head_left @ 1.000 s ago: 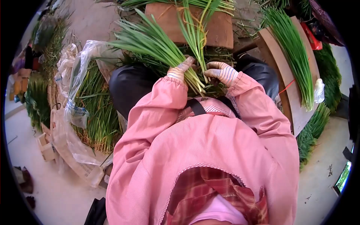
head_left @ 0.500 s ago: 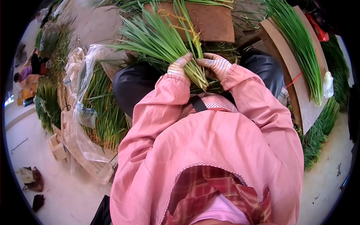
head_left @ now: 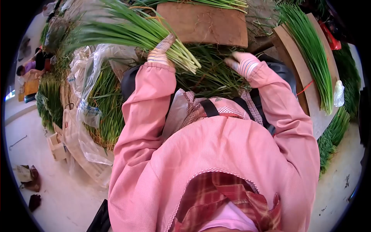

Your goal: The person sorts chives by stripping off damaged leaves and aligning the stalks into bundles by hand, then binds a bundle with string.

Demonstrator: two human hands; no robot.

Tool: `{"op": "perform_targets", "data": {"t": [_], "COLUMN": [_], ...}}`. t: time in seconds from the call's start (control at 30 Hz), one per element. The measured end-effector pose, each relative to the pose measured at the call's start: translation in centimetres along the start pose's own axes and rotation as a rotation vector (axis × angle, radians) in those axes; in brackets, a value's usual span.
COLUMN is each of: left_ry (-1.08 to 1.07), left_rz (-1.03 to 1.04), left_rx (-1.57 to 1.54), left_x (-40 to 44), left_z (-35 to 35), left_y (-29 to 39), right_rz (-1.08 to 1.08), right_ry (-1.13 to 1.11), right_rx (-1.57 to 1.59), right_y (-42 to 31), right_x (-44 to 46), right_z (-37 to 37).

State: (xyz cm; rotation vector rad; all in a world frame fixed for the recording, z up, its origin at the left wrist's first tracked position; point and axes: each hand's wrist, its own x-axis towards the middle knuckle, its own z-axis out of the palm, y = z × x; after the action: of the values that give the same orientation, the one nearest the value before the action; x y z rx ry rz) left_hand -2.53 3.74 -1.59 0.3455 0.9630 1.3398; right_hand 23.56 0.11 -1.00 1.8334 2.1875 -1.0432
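My left hand [head_left: 161,51], in a striped glove, is closed around a bunch of garlic chives [head_left: 148,34]. Their pale stem ends point down to the right, while the leaf tips fan out to the upper left, blurred. A yellowish strand lies across the bunch. Over on the right, my right hand [head_left: 242,63], gloved the same way, is empty with its fingers partly spread. Loose green leaves [head_left: 210,71] are heaped below and between both hands, over my lap.
Ahead stands a brown board [head_left: 203,24] with stray leaf scraps. To the right, a long bundle of chives [head_left: 307,50] lies on a curved board [head_left: 288,50]. Plastic sheeting [head_left: 91,77] and more greens [head_left: 106,104] are at left. A person [head_left: 33,69] sits farther off.
My left hand has carried the chives up and to the left. My right hand has come away from the bunch, moving right. The loose leaves over my lap now show more.
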Motion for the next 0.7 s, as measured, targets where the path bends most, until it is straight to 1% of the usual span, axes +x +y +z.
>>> {"op": "perform_targets", "data": {"t": [0.03,0.07,0.1,0.13,0.2,0.23,0.27,0.33,0.37,0.4,0.47,0.5,0.53,0.6,0.63,0.67,0.7], "left_ry": [-0.001,0.019,0.035,0.080,0.119,0.114,0.065,0.123,0.099,0.105,0.040,-0.021,-0.043,-0.050,-0.012,0.032,-0.002], "left_rz": [0.028,-0.052,-0.134,-0.214,-0.436,-0.465,-0.415,-0.271,-0.277,-0.275,-0.540,-0.316,-0.291,-0.253,-0.286,-0.273,-0.264], "left_rx": [-0.037,0.009,0.054,-0.034,-0.008,-0.010,-0.113,-0.025,-0.025,-0.022,-0.185,-0.150,-0.142,-0.134,-0.128,-0.016,0.053], "left_x": [-0.6,-0.7,-1.2,-2.6,-0.9,-1.4,-2.1,-3.2,-3.6,-3.8,-3.8,-4.7,-5.0,-5.6,-6.1,-6.6,-6.7], "left_z": [1.0,1.7,2.9,4.1,2.0,1.5,1.1,0.7,0.3,-0.1,-0.6,0.2,0.3,0.5,0.8,1.1,1.0], "left_y": [-1.1,-2.2,-2.8,-4.0,-6.7,-7.2,-7.8,-8.0,-7.9,-8.0,-8.5,-8.5,-8.2,-7.3,-6.3,-5.2,-4.0], "right_rz": [-0.144,-0.289,-0.317,-0.289,-0.207,-0.069,-0.027,0.008,0.022,-0.063,-0.313,-0.306,-0.310,-0.391,-0.362,-0.422,-0.412], "right_ry": [0.088,0.182,0.158,0.018,0.004,-0.071,-0.046,0.067,0.060,0.041,0.107,0.104,0.027,0.002,-0.131,-0.118,0.039], "right_rx": [0.241,0.476,0.658,0.906,0.769,0.797,0.944,1.113,1.102,0.943,0.768,0.669,0.572,0.604,0.582,0.552,0.476], "right_y": [-0.8,-1.9,-3.2,-3.8,-4.1,-4.2,-3.8,-2.8,-2.6,-2.8,-3.9,-4.9,-5.2,-5.2,-5.4,-4.7,-4.3], "right_x": [-0.1,-0.1,-0.3,0.1,0.6,0.2,0.2,0.4,0.4,0.4,-0.2,-0.9,-0.9,-1.0,-1.3,-0.6,0.5], "right_z": [-0.1,-0.1,0.1,1.1,2.5,2.0,2.1,2.5,3.0,3.4,5.0,4.9,4.8,4.7,3.1,2.6,1.7]}}
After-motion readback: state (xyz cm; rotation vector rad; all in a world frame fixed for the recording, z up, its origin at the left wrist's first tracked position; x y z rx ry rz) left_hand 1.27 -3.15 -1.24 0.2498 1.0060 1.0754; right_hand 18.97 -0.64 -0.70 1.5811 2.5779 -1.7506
